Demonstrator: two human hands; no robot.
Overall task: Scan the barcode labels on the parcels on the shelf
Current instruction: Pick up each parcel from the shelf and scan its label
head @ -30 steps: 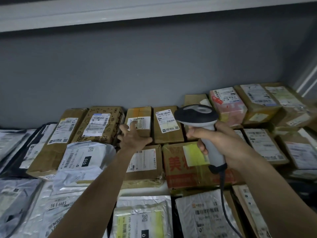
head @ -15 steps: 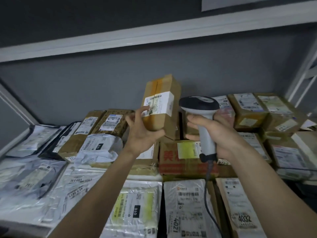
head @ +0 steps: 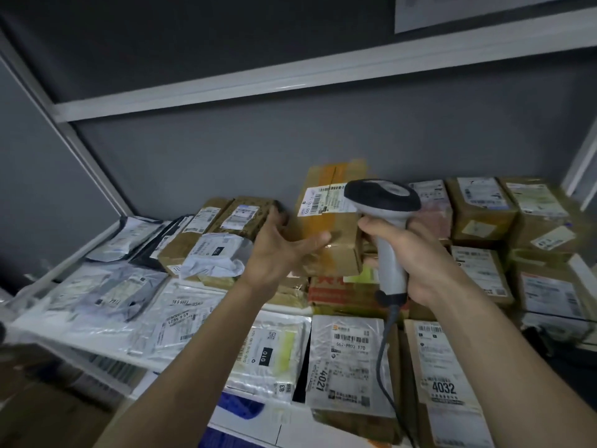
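Observation:
A brown taped cardboard box point(head: 336, 227) stands tilted up over the back rows of parcels, its white barcode label point(head: 318, 200) facing me. My left hand point(head: 277, 253) grips its lower left side, thumb across the front face and fingers spread round the left edge. My right hand point(head: 416, 257) is closed on the grey handle of a barcode scanner point(head: 382, 197). The scanner's dark head sits right in front of the label's right end and hides part of it. The scanner's cable point(head: 384, 357) hangs down over the front parcels.
Labelled parcels cover the white shelf point(head: 97, 350): grey poly bags point(head: 106, 292) at left, silver bags point(head: 345, 360) in front, cardboard boxes point(head: 481, 211) at back right. An upper shelf board point(head: 290, 82) runs overhead, and a slanted upright point(head: 80, 147) stands at left.
My left hand took the box from the back row and lifted it upright. It now sits lower and closer to the scanner head, with my fingers spread wider. The view has pulled back.

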